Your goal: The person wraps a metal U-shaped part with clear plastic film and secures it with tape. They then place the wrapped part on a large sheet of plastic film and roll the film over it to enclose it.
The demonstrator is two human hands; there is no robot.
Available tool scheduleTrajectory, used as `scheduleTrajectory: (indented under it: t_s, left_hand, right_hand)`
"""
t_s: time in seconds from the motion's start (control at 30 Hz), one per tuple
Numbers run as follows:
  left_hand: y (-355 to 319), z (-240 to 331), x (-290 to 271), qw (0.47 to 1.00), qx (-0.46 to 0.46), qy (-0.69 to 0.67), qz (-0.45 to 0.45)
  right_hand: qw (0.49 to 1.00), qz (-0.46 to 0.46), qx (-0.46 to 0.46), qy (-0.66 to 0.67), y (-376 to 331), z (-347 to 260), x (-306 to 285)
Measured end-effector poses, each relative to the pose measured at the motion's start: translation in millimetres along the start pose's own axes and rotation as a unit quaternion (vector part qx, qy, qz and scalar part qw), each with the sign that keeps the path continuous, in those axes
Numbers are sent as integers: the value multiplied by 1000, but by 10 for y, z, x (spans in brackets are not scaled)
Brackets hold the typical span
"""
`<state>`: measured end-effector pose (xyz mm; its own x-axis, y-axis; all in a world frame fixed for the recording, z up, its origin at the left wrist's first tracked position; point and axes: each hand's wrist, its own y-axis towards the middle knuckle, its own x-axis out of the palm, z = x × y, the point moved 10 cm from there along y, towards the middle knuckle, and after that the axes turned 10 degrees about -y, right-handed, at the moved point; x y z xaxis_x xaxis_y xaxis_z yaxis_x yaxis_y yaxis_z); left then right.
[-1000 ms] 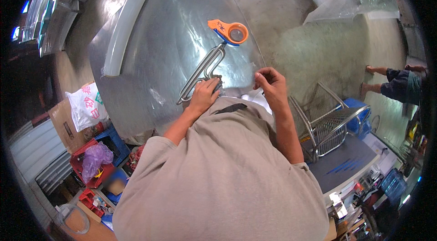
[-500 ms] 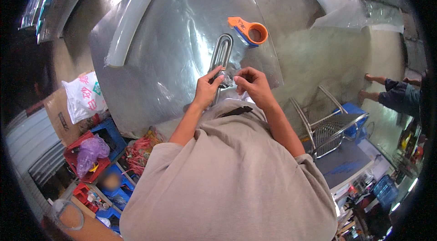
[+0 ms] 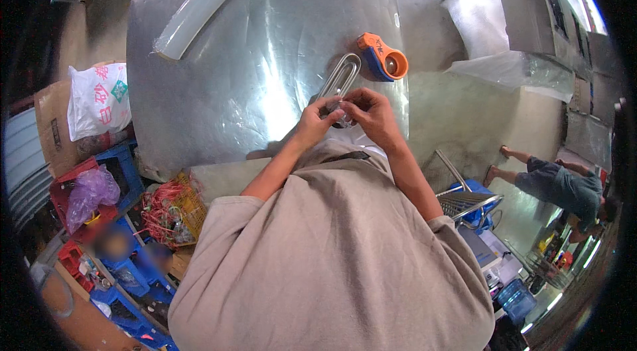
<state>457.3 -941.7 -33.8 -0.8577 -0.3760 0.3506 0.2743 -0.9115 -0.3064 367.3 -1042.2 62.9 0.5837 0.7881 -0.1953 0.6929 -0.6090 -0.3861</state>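
Observation:
A bent, looped metal tube (image 3: 344, 73) that looks like a heating element points away from me over the metal-topped table (image 3: 219, 95). My left hand (image 3: 317, 122) is closed round its near end. Crumpled clear plastic (image 3: 344, 121) is gathered there, between my hands. The fingers of my right hand (image 3: 375, 119) pinch the plastic, close against my left fingertips. What lies under my fingertips is partly hidden. Just beyond my right hand, an orange and blue tape dispenser (image 3: 373, 50) rests on the tabletop.
A roll of clear film (image 3: 211, 2) lies on the table's far left. Left of the table are a white printed sack (image 3: 98, 102) and a red crate (image 3: 66, 195) holding a purple bag. At right stand a metal chair (image 3: 468, 202) and, farther off, a bending person (image 3: 561, 185).
My right hand has closed in on my left, and their fingertips now meet at the plastic. The view has shifted, and the person at right is more fully in sight.

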Motion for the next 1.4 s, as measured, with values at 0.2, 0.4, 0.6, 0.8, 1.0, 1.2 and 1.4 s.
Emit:
scheduleTrajectory:
  t_s: [0.2,0.4,0.6,0.8,1.0,1.2,1.4]
  left_hand:
    - [-38,174,111,988,49,149,-8]
    - [-59,212,27,990,82,112,21]
    - [-6,170,-130,998,31,-42,36]
    - [5,121,-207,997,25,-56,38]
    - [8,49,-250,997,30,-42,65]
    - [33,-66,-273,997,47,-43,47]
    - [-12,-65,-239,987,47,-155,-1]
  right_hand:
    - [998,16,-7,53,-82,336,-36]
    - [990,-45,13,131,-165,450,-13]
    - [994,-63,20,90,-135,286,125]
    - [999,-36,14,11,-25,226,244]
    - [1000,3,21,16,-1,209,253]
    - [999,14,46,12,26,295,277]
    - [998,28,54,27,39,342,268]
